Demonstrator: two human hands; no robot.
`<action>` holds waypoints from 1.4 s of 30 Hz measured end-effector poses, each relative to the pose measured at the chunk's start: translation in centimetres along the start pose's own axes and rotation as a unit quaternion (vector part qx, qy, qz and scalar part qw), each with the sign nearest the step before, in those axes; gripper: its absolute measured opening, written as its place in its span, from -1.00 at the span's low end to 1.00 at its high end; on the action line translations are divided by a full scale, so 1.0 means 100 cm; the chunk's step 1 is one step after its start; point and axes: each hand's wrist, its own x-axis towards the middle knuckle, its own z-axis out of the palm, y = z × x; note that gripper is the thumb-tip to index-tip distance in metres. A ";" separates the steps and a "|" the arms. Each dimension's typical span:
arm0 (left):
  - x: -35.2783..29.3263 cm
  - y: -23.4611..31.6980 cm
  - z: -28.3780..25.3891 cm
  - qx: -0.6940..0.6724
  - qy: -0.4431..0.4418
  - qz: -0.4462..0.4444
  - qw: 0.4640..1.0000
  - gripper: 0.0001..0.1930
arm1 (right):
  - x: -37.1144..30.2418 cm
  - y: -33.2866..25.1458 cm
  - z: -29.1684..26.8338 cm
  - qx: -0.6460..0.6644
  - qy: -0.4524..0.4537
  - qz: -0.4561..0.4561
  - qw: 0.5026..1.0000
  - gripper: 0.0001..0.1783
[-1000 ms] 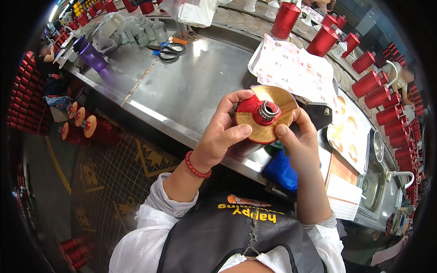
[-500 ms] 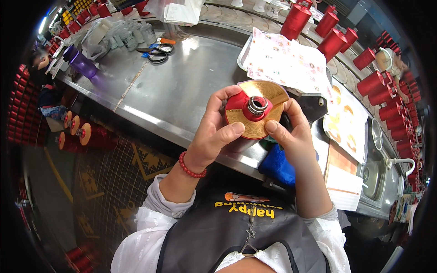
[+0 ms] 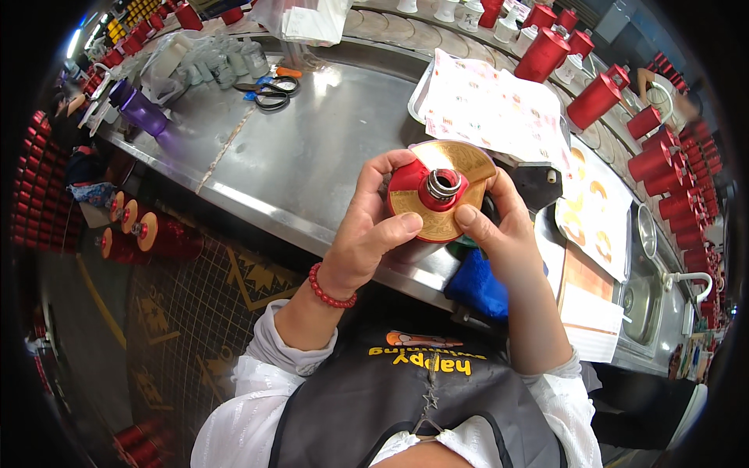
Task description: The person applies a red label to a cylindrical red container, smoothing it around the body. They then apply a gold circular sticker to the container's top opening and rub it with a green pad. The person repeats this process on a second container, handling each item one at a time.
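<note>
A red bottle (image 3: 402,184) with an open, silvery threaded mouth is held in front of me, the mouth facing up toward my view. A curved gold label (image 3: 460,159) lies round the bottle's shoulder, and its right end appears slightly raised. My left hand (image 3: 373,222) is closed on the bottle's left side, thumb pressed on the gold label's lower left. My right hand (image 3: 501,226) pinches at the right side, thumb on the label's lower right and fingers by its raised end. The bottle's lower body is mostly hidden.
Label sheets (image 3: 495,105) lie in a tray beyond the bottle. More gold labels (image 3: 597,207) are on a sheet at right, near a sink (image 3: 641,312). A blue cloth (image 3: 476,285) hangs near the edge. Scissors (image 3: 271,95) and a purple bottle (image 3: 140,109) stand leftward. A conveyor (image 3: 390,30) carries bottles.
Red and white bottles on the conveyor have shifted to the right. My hands, the held bottle and its label have hardly moved.
</note>
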 end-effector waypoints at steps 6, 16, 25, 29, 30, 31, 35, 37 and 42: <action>0.000 0.004 0.003 -0.040 0.023 -0.014 0.999 -0.38 | -0.001 -0.006 0.002 -0.024 0.008 0.000 1.000 -0.56; -0.002 -0.002 0.004 0.001 -0.001 0.014 1.000 -0.34 | -0.005 -0.006 0.000 0.026 -0.006 0.024 0.999 -0.50; 0.000 0.010 0.009 -0.048 0.042 -0.049 0.997 -0.42 | -0.006 -0.007 0.002 0.064 -0.011 0.051 0.997 -0.48; 0.004 0.018 0.010 -0.095 0.058 -0.082 0.990 -0.50 | -0.006 -0.009 0.000 0.044 -0.013 0.035 0.998 -0.48; 0.004 0.020 0.010 -0.106 0.060 -0.092 0.988 -0.52 | -0.008 -0.006 0.001 0.048 -0.012 0.026 0.998 -0.49; 0.005 0.023 0.010 -0.115 0.067 -0.093 0.987 -0.54 | -0.006 -0.009 0.004 0.051 -0.012 0.022 0.998 -0.48; 0.009 0.028 0.003 -0.145 0.045 -0.118 0.981 -0.62 | -0.009 -0.005 0.004 0.000 -0.014 -0.002 1.000 -0.46; 0.006 0.023 0.003 -0.136 0.044 -0.099 0.985 -0.64 | -0.016 -0.004 0.006 0.032 -0.005 0.031 0.999 -0.46; -0.031 -0.030 0.002 0.425 0.109 0.312 0.843 -0.56 | -0.018 -0.003 0.004 0.007 -0.009 -0.014 1.000 -0.48</action>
